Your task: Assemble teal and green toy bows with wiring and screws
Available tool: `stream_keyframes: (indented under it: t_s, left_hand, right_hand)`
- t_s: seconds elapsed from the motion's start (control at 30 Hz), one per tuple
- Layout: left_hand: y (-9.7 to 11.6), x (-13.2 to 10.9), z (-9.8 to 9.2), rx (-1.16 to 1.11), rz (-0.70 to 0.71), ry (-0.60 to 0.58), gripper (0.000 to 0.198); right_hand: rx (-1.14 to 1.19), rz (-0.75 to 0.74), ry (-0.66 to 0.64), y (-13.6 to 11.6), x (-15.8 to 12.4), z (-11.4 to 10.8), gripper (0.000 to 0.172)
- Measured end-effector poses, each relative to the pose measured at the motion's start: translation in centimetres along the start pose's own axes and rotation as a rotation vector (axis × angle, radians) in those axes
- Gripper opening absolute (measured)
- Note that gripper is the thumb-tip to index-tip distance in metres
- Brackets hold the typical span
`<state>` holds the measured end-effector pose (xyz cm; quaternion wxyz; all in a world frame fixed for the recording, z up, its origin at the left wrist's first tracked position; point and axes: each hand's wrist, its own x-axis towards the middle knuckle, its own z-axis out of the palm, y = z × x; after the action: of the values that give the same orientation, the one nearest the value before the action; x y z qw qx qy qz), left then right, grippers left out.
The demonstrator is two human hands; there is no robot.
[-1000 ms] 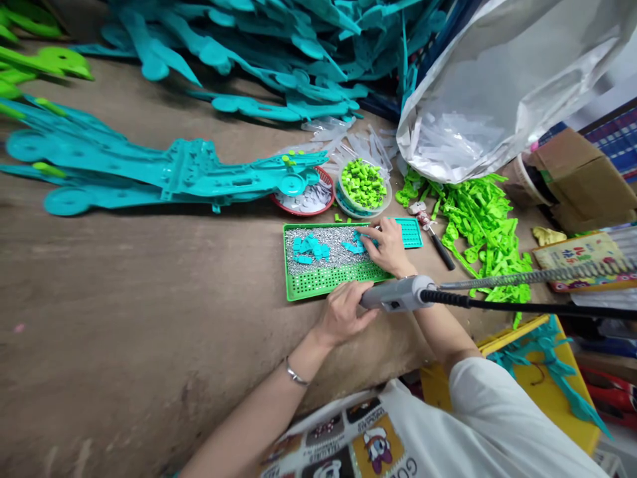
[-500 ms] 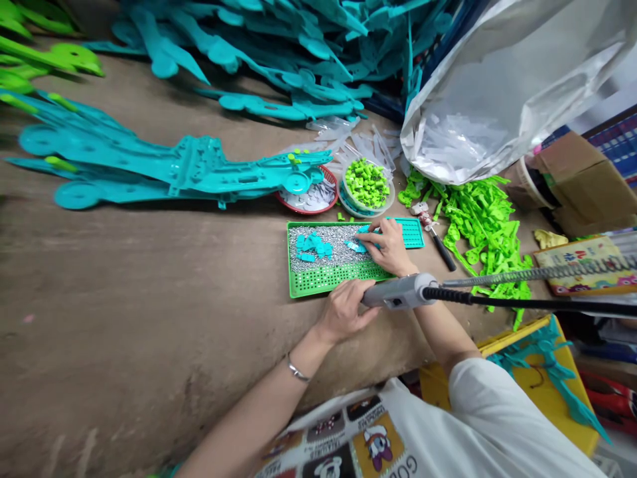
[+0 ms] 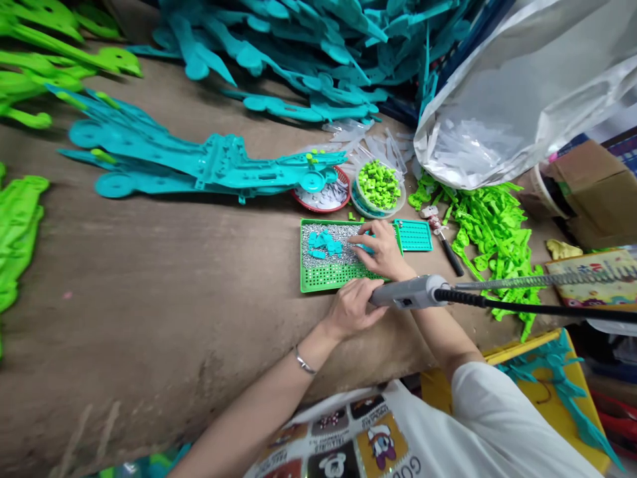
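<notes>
My left hand (image 3: pixel 354 307), with a metal bracelet on its wrist, is wrapped round the front end of a grey corded power tool (image 3: pixel 411 292). The tool lies across in front of my right forearm. Over the right part of a green tray (image 3: pixel 323 279) is my right hand (image 3: pixel 381 251), its fingers bent and apart among turquoise pieces (image 3: pixel 367 244). Its fingertips reach the small silvery parts (image 3: pixel 343 232) in the tray; nothing held shows between them. More turquoise pieces (image 3: pixel 323 244) lie at the tray's left side.
Behind the tray are a red basket (image 3: pixel 343 199) and a bowl of green pieces (image 3: pixel 379 186). Long turquoise parts (image 3: pixel 174 159) lie left. To the right are a turquoise tray (image 3: pixel 415 236), a black-handled tool (image 3: pixel 450 255), green parts (image 3: pixel 497 232) and a cardboard box (image 3: pixel 597 192).
The view has shifted, so the table things appear farther right. My right hand's fingers have spread a little over the tray. The left hand keeps its hold on the grey tool.
</notes>
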<state>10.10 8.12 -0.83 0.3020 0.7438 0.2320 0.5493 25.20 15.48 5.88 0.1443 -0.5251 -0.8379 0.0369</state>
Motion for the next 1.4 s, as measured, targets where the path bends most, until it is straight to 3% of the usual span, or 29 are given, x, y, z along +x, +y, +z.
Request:
stream_keyframes:
  t_s: [0.13,0.27,1.4]
  left_hand:
    - [0.1,0.1,0.0,0.014,0.018,0.025,0.036]
    - [0.1,0.2,0.0,0.010,0.020,0.026,0.035]
    - [-0.1,0.0,0.0,0.021,0.008,0.007,0.036]
  right_hand:
    - [0.035,-0.035,-0.055,-1.5,1.3,1.1,0.036]
    - [0.005,-0.012,-0.059,-1.5,1.7,1.7,0.024]
    - [0.011,0.047,-0.047,-1.8,1.8,1.4,0.020]
